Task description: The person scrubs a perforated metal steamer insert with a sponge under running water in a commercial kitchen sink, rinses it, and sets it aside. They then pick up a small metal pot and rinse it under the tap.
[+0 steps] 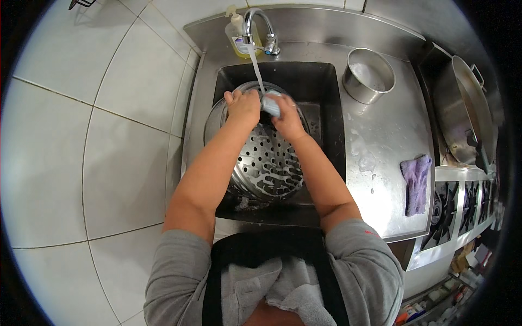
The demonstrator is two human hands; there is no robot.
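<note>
A perforated steel steamer insert point(269, 150), with suds on its lower half, lies tilted in the dark sink basin point(331, 122). Both hands are near its far side. My left hand point(244, 106) is closed over something at the far rim, which it hides; whether it grips the rim I cannot tell. My right hand point(288, 118), slightly blurred, holds a pale blue cloth or scrubbing pad point(270, 103) against the metal. Water runs from the chrome faucet point(261, 14) between the hands. A round metal rim point(210, 122) shows at the left, under the insert.
Behind the basin stands a soap pump bottle point(235, 34). On the right drainboard point(359, 142) are a steel pot point(369, 77) and a folded purple cloth point(416, 185). Farther right are a large pot point(458, 114) and a gas stove point(442, 212). A tiled wall point(130, 122) borders the left.
</note>
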